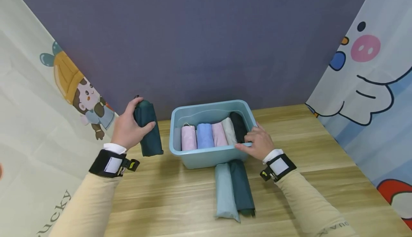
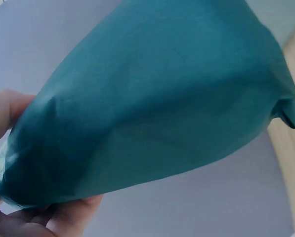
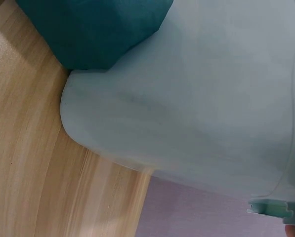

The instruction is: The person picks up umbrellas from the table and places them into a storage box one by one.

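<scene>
My left hand grips a dark green folded umbrella near its upper end, thumb on one side and fingers on the other. It is held upright over the table, left of a light blue plastic bin. In the left wrist view its smooth green cover fills most of the picture. My right hand grips the bin's rim at the front right corner. Inside the bin stand several rolled items in a row: a pink one, a blue one, another pink one, a grey one and a black one.
In front of the bin, a pale blue-grey folded umbrella lies beside a second dark green one on the wooden table. Behind rises a dark grey-blue panel. Printed curtains hang at the left and right.
</scene>
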`<state>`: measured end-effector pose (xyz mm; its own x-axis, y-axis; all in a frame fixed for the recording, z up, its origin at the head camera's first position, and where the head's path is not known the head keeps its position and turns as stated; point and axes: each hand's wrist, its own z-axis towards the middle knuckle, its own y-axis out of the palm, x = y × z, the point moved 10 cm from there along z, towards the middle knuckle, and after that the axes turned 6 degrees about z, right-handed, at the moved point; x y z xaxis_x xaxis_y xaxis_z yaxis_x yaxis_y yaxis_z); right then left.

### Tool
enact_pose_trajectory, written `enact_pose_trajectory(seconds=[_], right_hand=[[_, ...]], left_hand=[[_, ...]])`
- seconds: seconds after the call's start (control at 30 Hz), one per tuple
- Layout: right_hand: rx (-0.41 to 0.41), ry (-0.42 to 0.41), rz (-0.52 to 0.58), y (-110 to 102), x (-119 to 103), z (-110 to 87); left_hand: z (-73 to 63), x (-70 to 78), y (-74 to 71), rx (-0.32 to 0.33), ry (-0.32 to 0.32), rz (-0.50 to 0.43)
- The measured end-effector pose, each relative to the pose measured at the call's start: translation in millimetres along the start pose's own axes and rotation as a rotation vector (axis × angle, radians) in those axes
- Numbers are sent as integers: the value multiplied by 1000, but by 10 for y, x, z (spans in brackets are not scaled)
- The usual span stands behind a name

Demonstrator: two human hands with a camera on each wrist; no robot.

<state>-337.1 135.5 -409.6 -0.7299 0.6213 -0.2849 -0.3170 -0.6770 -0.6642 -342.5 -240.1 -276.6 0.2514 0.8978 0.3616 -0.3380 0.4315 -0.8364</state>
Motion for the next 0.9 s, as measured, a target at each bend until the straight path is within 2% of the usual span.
enact_pose_trajectory(seconds=[0.2, 0.5, 0.9], right_hand=[[-4, 2, -6, 0, 11, 0], [-9, 0, -21, 14, 31, -14], [-10, -3, -16, -2, -2, 3]], left_hand=[[111, 281, 16, 16, 30, -59], [292, 619, 88, 30, 73, -136], [512, 1022, 401, -26, 104, -203]])
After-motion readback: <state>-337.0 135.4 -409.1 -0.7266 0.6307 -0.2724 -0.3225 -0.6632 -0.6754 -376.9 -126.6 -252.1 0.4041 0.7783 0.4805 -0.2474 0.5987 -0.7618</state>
